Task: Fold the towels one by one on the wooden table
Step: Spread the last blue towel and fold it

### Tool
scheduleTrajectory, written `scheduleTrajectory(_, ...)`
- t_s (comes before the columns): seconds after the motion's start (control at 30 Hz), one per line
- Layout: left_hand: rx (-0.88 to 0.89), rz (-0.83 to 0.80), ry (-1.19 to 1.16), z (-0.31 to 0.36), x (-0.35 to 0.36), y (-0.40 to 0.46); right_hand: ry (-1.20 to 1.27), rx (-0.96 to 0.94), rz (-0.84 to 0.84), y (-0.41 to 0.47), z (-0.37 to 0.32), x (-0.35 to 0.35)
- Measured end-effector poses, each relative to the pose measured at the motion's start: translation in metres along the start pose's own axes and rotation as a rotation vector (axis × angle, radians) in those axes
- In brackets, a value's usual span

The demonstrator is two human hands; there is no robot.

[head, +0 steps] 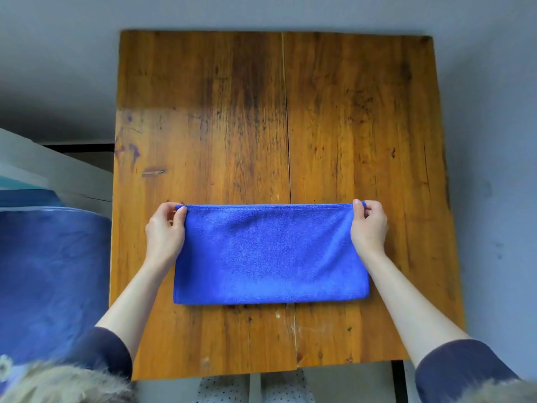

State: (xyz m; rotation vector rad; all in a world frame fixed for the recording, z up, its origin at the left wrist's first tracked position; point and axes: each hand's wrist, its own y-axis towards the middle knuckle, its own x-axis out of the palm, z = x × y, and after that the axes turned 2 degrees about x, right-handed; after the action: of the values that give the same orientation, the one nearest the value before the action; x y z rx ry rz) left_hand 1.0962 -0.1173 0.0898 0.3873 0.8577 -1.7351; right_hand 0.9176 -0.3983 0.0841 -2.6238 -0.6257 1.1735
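A blue towel (270, 254) lies folded in half as a wide rectangle on the near part of the wooden table (276, 112), its fold toward me and its hemmed edges on the far side. My left hand (165, 231) pinches the far left corner between thumb and fingers. My right hand (369, 225) pinches the far right corner the same way. Both corners sit at table level, and the far edge runs straight between my hands.
To the left of the table stands a large blue bin or bag (49, 274) with a white shelf edge (43, 167) behind it. A grey wall rises behind the table. My legs (252, 388) show below the table's near edge.
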Motion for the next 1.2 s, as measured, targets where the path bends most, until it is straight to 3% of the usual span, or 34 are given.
scheduleTrajectory(0.17, -0.035, 0.074, 0.171, 0.000, 0.002, -0.001, -0.060, -0.004, 0.076, 0.002, -0.002, 0.003)
scheduleTrajectory(0.27, 0.087, 0.148, 0.338, 0.003, 0.000, -0.008, -0.099, -0.082, 0.130, -0.005, -0.004, -0.001)
scheduleTrajectory(0.37, 0.331, 0.161, 0.450, 0.006, 0.005, -0.026, -0.254, -0.335, 0.180, -0.029, -0.003, -0.002)
scheduleTrajectory(0.47, 0.626, -0.007, 0.621, 0.006, 0.028, -0.055, -0.478, -0.705, 0.024, -0.070, 0.006, 0.012)
scheduleTrajectory(0.53, 0.755, -0.145, 0.735, 0.006, 0.047, -0.071, -0.641, -0.856, -0.098, -0.093, 0.013, 0.026)
scheduleTrajectory(0.73, 0.733, -0.177, 0.814, -0.005, 0.071, -0.062, -0.774, -0.811, -0.198, -0.076, 0.026, 0.042)
scheduleTrajectory(0.9, 0.714, -0.115, 0.840, -0.026, 0.049, -0.043, -0.711, -0.721, -0.111, -0.049, 0.048, 0.017)
scheduleTrajectory(1.2, 0.731, -0.086, 0.836, -0.034, 0.041, -0.037, -0.734, -0.745, -0.056, -0.042, 0.057, 0.017)
